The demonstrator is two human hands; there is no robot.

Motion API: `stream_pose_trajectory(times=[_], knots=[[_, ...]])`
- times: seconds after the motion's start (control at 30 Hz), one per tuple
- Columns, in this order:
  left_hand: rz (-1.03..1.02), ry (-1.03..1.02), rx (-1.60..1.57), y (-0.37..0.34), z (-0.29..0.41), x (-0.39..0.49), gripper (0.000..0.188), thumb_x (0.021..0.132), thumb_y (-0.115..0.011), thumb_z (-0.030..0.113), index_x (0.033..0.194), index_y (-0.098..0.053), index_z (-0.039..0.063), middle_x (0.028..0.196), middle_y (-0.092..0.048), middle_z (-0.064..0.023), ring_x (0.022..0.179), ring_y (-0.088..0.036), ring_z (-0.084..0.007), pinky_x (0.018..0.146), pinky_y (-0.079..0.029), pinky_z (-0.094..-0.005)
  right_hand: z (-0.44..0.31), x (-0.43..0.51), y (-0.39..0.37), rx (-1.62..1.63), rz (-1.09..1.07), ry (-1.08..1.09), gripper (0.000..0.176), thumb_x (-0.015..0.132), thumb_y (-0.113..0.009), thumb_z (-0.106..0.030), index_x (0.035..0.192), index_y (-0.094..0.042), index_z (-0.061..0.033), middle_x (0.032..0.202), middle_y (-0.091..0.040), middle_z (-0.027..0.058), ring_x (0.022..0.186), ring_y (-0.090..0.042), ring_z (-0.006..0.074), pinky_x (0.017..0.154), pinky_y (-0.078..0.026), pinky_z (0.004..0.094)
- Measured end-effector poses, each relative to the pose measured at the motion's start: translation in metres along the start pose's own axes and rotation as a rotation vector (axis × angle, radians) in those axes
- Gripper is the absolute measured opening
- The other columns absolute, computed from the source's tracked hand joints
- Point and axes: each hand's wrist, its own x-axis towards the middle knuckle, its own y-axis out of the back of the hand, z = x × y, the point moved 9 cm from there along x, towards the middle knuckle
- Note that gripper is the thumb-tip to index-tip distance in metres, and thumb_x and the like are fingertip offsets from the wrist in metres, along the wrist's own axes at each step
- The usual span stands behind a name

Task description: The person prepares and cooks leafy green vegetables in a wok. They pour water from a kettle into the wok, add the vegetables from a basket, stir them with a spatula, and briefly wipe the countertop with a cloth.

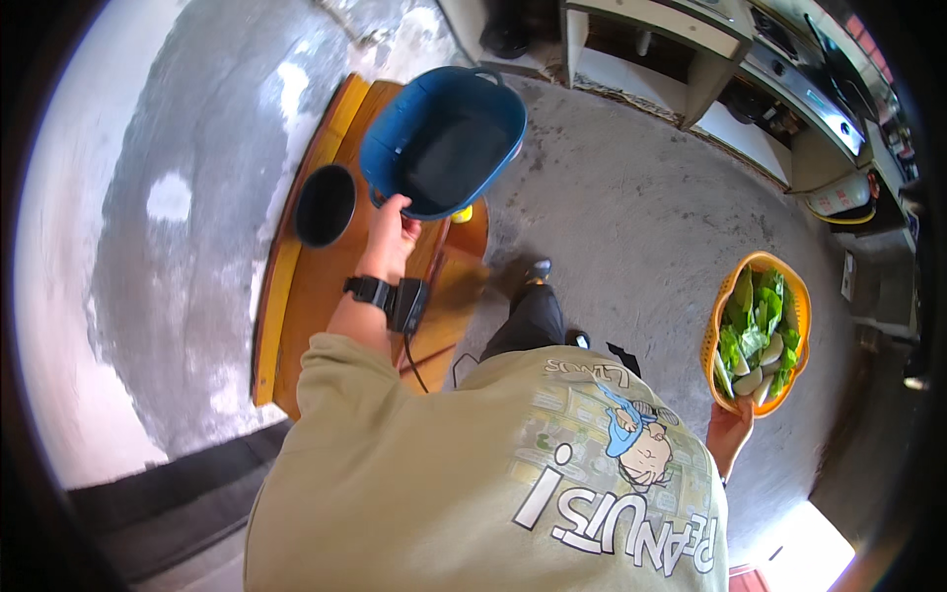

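Observation:
A blue plastic basin (pixel 451 140) with loop handles is held by its near rim in my left hand (pixel 392 233), over the end of a wooden bench. No contents can be made out in its dark inside. Out to the right, my right hand (pixel 731 425) grips the near rim of an orange plastic basket (pixel 710 344), above the floor. Green leafy vegetables (pixel 755 314) with pale stem pieces fill that basket.
A dark oval bowl (pixel 325 206) rests on the wooden bench (pixel 314 285) beside the wall. Cabinets (pixel 629 81) and a gas stove (pixel 803 92) line the far side, with a gas cylinder (pixel 840 196) near the right. Concrete floor (pixel 614 200) lies between.

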Motion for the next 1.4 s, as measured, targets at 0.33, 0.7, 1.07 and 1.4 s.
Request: stream_pose_trajectory(times=[0.33,0.7,1.07,1.4], knots=[[0.239,-0.910,1.401,-0.213,0.131,0.191,0.066,0.081,-0.058,0.010,0.143,-0.035,0.018,0.127,-0.058,-0.0173,0.107,-0.060,-0.0392,0.092,-0.048,-0.0482,0.045,0.001,0.025,0.185,0.291,0.158,0.026,0.088,-0.053,-0.010,0.111,-0.058,-0.0020,0.105,-0.067,0.0103,0.088,-0.066,0.0178,0.070,-0.054,0.0286],[0.041,-1.483,1.888,-0.334,0.147,0.243,0.070,0.083,-0.054,0.007,0.143,-0.035,0.037,0.140,-0.049,-0.0049,0.090,-0.067,-0.0310,0.064,-0.057,-0.0398,0.038,-0.023,-0.056,0.263,0.504,0.117,0.030,0.085,-0.056,-0.007,0.115,-0.058,-0.0037,0.105,-0.068,0.0079,0.085,-0.067,0.0167,0.070,-0.057,0.0272],[0.037,-1.389,1.857,-0.315,0.154,0.269,0.072,0.081,-0.055,0.007,0.143,-0.034,0.037,0.142,-0.047,-0.0077,0.086,-0.068,-0.0335,0.065,-0.056,-0.0414,0.025,-0.011,-0.103,0.199,0.437,0.195,0.029,0.085,-0.056,-0.009,0.115,-0.058,-0.0064,0.109,-0.067,0.0084,0.092,-0.067,0.0193,0.074,-0.058,0.0293],[0.332,-0.992,1.223,-0.196,0.148,0.168,0.061,0.080,-0.057,0.010,0.139,-0.041,0.017,0.126,-0.057,-0.0173,0.108,-0.059,-0.0394,0.090,-0.049,-0.0476,0.020,-0.022,-0.058,0.186,0.207,0.184,0.046,0.086,-0.058,-0.014,0.130,-0.048,-0.0029,0.126,-0.059,0.0124,0.112,-0.060,0.0248,0.091,-0.053,0.0349]])
